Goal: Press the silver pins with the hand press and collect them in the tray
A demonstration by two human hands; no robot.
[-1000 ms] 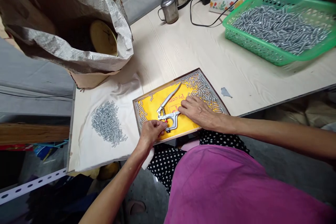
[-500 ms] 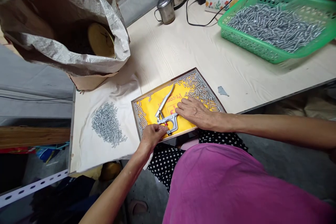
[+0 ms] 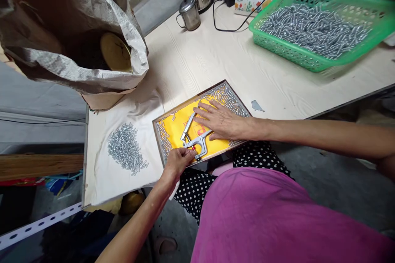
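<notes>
A shallow wood-framed tray (image 3: 158,135) with a yellow lining lies at the table's front edge, over my lap. Small silver metal pieces (image 3: 230,96) line its sides. Silver snap pliers (image 3: 194,136) rest in the tray. My left hand (image 3: 178,160) pinches something small at the pliers' jaw; the piece itself is hidden by my fingers. My right hand (image 3: 219,120) lies flat, fingers spread, across the upper handle of the pliers.
A pile of the same silver pieces (image 3: 126,148) sits on a white cloth (image 3: 101,172) left of the tray. A green basket (image 3: 314,59) full of them stands at the back right. A big open sack (image 3: 77,28), a steel cup (image 3: 189,13) and a cable (image 3: 234,28) are behind.
My right hand has slid left from the tray's right side onto the pliers' handle. The left hand has stayed at the jaw. The view has shifted slightly.
</notes>
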